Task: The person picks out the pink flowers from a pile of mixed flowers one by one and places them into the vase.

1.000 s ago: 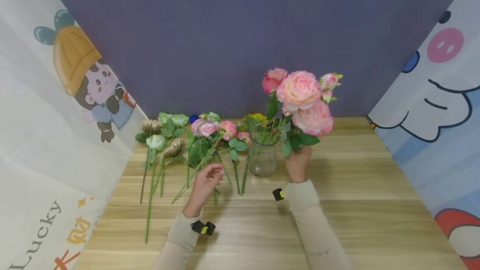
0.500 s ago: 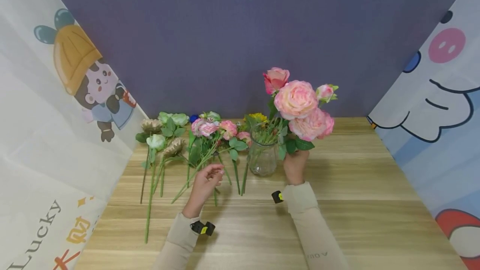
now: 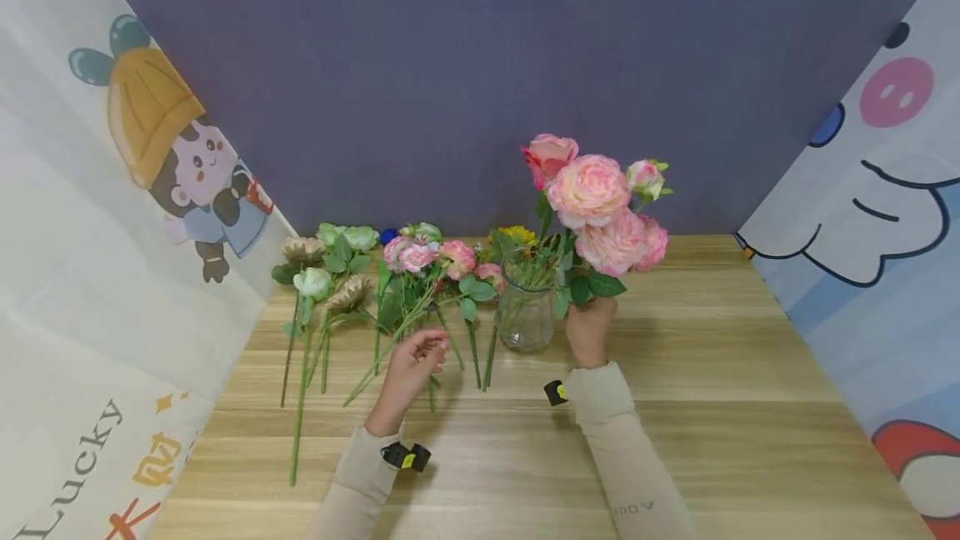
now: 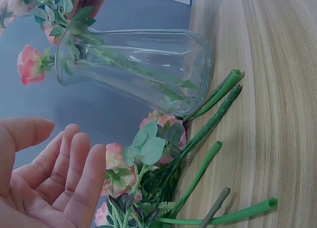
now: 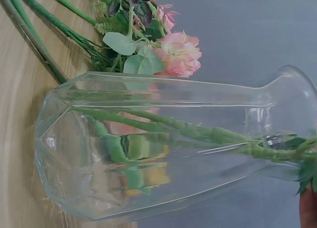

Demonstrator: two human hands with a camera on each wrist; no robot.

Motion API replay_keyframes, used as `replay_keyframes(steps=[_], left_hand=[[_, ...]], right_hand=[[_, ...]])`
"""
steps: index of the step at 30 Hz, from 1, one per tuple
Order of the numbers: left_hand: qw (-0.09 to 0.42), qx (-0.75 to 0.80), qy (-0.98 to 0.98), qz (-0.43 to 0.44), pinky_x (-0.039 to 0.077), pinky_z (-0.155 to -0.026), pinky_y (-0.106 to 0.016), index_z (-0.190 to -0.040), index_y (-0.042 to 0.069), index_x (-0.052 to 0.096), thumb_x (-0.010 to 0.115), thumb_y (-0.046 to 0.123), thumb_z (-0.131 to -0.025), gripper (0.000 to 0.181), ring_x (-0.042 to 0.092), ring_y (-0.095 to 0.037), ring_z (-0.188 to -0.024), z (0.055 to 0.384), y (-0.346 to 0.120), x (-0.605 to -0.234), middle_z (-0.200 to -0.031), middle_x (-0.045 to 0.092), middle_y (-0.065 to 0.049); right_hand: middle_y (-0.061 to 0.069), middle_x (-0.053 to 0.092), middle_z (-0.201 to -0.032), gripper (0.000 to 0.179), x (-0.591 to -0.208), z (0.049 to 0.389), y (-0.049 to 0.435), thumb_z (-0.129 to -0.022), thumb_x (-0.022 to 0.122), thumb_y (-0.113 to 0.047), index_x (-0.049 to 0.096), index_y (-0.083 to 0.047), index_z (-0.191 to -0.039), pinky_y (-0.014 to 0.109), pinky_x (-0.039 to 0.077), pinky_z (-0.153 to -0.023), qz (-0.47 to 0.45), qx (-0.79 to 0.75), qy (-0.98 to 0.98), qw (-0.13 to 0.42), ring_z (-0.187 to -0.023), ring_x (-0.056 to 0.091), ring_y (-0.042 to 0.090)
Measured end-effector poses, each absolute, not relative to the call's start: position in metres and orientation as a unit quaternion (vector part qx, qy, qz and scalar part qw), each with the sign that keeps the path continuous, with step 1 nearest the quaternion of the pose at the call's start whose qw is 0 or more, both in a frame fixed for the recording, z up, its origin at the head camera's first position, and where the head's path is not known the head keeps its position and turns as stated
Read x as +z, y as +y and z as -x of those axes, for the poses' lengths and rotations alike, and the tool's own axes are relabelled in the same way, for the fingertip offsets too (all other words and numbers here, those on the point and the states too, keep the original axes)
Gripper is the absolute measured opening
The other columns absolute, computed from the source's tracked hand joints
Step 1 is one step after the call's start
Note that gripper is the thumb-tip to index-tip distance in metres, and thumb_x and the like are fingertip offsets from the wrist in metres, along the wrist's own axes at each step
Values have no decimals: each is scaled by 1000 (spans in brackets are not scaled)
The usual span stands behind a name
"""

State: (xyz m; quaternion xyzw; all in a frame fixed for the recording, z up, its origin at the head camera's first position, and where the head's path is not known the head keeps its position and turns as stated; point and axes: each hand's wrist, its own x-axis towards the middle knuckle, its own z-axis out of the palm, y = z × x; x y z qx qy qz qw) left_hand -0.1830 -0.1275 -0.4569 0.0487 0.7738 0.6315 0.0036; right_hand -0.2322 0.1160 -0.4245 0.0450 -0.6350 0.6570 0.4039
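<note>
A bunch of pink peonies leans out of the clear glass vase, its blooms to the right of the rim. Green stems slant down inside the glass in the right wrist view. My right hand grips the bunch under its leaves, just right of the vase's mouth; the leaves hide most of its fingers. My left hand holds nothing, palm turned up and fingers loosely bent in the left wrist view. It hovers left of the vase, over the lying stems.
Several cut flowers lie along the table's left and back: pale green roses, tan blooms and smaller pink flowers. A yellow flower shows behind the vase. A dark panel stands at the back.
The right hand has shifted slightly left, toward the vase. The peonies have moved left and turned with it. The left hand has stayed in place.
</note>
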Motion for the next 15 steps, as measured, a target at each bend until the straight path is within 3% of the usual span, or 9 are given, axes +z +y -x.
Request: replay_keyframes(steps=[4, 9, 11, 15], left_hand=[[9, 631, 774, -45, 57, -68, -39, -112, -3, 63, 58, 6, -93, 22, 59, -13, -75, 183, -127, -457, -93, 63, -14], [15, 633, 772, -51, 56, -68, -40, -113, -5, 62, 57, 6, -93, 23, 60, -36, -82, 184, -128, -457, -99, 61, -28], [16, 635, 770, -54, 56, -68, -40, -113, -6, 61, 57, 6, -94, 23, 58, -44, -86, 183, -127, -457, -101, 59, -31], [14, 636, 770, -55, 56, -68, -41, -113, -6, 61, 57, 5, -93, 23, 57, -47, -87, 182, -127, -456, -100, 59, -30]], right_hand=[[-19, 60, -80, 16, -426, 232, 117, -75, 53, 18, 58, 22, -89, 16, 47, -73, -39, 659, -636, 400, -74, 56, 7], [-15, 58, -79, 14, -425, 231, 117, -76, 54, 19, 57, 23, -89, 15, 45, -73, -25, 659, -642, 391, -74, 52, -3], [-10, 59, -79, 15, -422, 230, 117, -75, 55, 19, 57, 22, -89, 14, 45, -74, -18, 653, -651, 387, -75, 52, -4], [12, 62, -80, 14, -416, 229, 118, -75, 57, 19, 58, 22, -89, 13, 43, -75, -13, 636, -677, 370, -76, 50, -5]])
